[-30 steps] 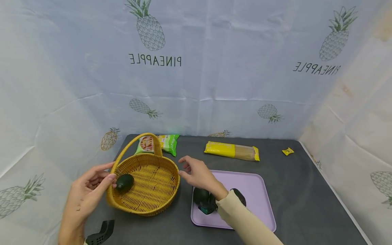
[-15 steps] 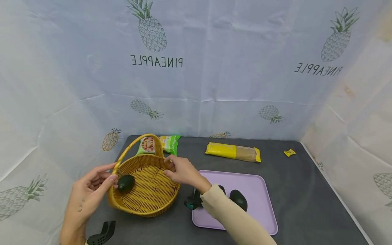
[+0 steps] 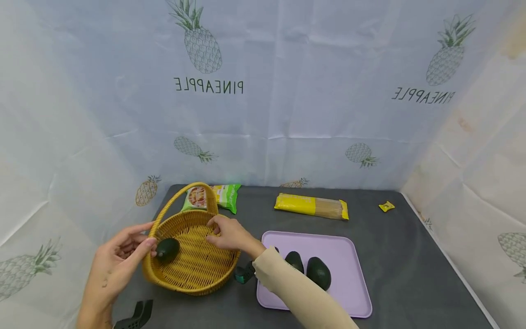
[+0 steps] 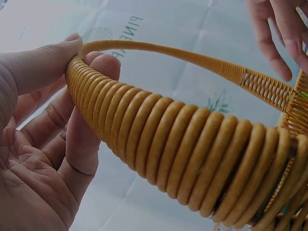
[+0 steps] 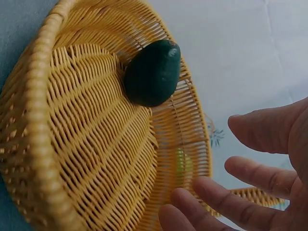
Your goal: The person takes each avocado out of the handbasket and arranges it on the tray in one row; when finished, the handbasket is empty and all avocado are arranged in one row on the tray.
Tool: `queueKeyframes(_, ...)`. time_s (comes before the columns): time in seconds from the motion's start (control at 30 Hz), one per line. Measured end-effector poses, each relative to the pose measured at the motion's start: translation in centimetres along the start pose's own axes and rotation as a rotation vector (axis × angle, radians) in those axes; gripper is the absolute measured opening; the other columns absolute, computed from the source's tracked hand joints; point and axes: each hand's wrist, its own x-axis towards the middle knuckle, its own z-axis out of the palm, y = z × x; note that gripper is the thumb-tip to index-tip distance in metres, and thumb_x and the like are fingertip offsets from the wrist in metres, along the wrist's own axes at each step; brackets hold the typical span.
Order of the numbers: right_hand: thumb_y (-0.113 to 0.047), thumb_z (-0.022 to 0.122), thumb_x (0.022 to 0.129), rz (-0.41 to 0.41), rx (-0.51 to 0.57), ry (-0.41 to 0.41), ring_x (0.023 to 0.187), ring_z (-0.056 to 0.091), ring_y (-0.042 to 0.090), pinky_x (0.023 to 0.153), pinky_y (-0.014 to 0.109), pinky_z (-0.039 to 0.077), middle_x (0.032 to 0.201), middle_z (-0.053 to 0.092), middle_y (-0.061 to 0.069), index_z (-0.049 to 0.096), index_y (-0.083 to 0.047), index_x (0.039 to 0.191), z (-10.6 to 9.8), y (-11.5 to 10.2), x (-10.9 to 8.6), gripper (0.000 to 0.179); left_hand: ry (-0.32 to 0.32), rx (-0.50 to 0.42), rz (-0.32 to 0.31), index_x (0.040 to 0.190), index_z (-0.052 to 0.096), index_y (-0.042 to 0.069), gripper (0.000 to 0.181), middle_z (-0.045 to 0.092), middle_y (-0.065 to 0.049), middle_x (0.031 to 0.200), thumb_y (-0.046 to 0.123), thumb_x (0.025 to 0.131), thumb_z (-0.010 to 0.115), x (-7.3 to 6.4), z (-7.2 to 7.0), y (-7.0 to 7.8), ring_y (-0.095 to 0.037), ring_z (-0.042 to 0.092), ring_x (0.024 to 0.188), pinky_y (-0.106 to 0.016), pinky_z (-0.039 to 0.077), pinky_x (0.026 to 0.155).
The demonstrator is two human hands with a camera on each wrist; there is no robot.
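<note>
My left hand (image 3: 117, 260) pinches the handle of a yellow wicker basket (image 3: 199, 265) near its left base. In the left wrist view, the thumb and fingers (image 4: 84, 134) close round the wrapped handle (image 4: 168, 149). A dark green avocado (image 3: 167, 250) lies inside at the basket's left side. My right hand (image 3: 231, 235) hovers over the right part of the basket with nothing in it. In the right wrist view, its fingers (image 5: 226, 202) are spread and relaxed, apart from the avocado (image 5: 153, 72).
Right of the basket, a lilac tray (image 3: 343, 278) bears dark avocados (image 3: 318, 273), partly hidden by the right sleeve (image 3: 296, 285). Behind lie a green food packet (image 3: 228, 196), a yellow noodle packet (image 3: 310, 205) and a small yellow wrapper (image 3: 386, 206). Printed cloth walls surround the table.
My right hand has moved left, from beside the basket's right rim to above its inside. More of the avocados on the tray shows now. The left hand keeps its hold on the handle.
</note>
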Motion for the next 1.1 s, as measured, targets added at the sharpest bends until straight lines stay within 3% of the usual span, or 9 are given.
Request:
queueKeyframes(0.33, -0.031, 0.067, 0.099, -0.031, 0.003, -0.066, 0.090, 0.063, 0.008, 0.074, 0.022, 0.051, 0.117, 0.068, 0.009, 0.060, -0.015, 0.133, 1.4, -1.0, 1.4, 0.038, -0.007, -0.003, 0.010, 0.131, 0.064, 0.001, 0.038, 0.073, 0.006, 0.085, -0.005, 0.094, 0.067, -0.1, -0.1, -0.1, -0.015, 0.069, 0.070, -0.022, 0.055, 0.063)
queueKeyframes(0.63, -0.037, 0.066, 0.099, -0.015, -0.012, -0.093, 0.100, 0.065, 0.009, 0.077, 0.023, 0.053, 0.119, 0.067, 0.001, 0.059, -0.021, 0.134, 1.9, -2.0, 2.3, 0.039, -0.018, -0.010, -0.015, 0.132, 0.064, 0.000, 0.037, 0.074, 0.006, 0.087, -0.004, 0.095, 0.067, 0.0, -0.2, -0.1, -0.014, 0.070, 0.071, -0.022, 0.055, 0.063)
queueKeyframes(0.87, -0.037, 0.065, 0.100, -0.020, -0.057, -0.136, 0.106, 0.065, 0.010, 0.079, 0.024, 0.054, 0.128, 0.066, 0.005, 0.057, -0.019, 0.138, 2.7, -2.2, 3.6, 0.043, -0.028, -0.034, -0.017, 0.131, 0.064, -0.002, 0.037, 0.074, 0.004, 0.088, -0.005, 0.095, 0.066, 0.2, -0.4, -0.1, -0.013, 0.070, 0.071, -0.022, 0.056, 0.063)
queueKeyframes(1.1, -0.038, 0.065, 0.099, -0.029, -0.085, -0.172, 0.096, 0.064, 0.007, 0.074, 0.022, 0.052, 0.121, 0.067, 0.004, 0.059, -0.018, 0.135, 3.6, -2.9, 4.8, 0.042, -0.038, -0.063, 0.002, 0.129, 0.063, -0.006, 0.035, 0.074, 0.004, 0.087, -0.007, 0.094, 0.066, 0.1, -0.5, -0.1, -0.013, 0.070, 0.071, -0.023, 0.056, 0.062)
